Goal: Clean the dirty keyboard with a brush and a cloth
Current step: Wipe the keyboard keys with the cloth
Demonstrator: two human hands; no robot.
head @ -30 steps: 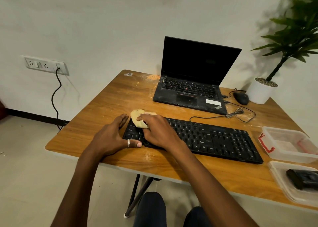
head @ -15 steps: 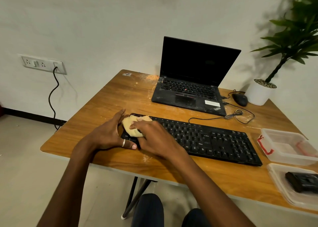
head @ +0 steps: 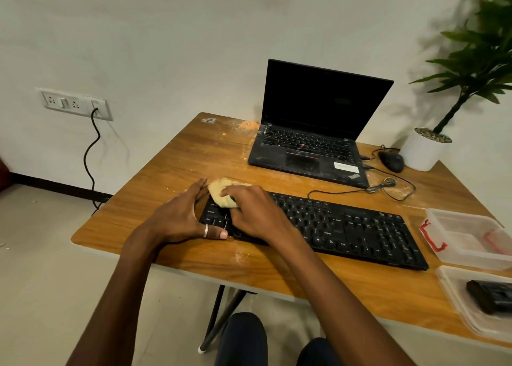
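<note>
Gripping a crumpled pale-yellow cloth (head: 220,196) in curled fingers (head: 236,192), the right hand (head: 256,214) presses it on the flat black keyboard (head: 349,228). The left hand (head: 180,217), fingers straight, lies just left of the cloth.

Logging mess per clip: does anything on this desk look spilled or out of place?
Yes. Orange-tan powder lies spilled on the table beside the back left corner of the laptop, and a smaller patch sits near the front edge, below the keyboard. The laptop deck also looks dusty.
</note>
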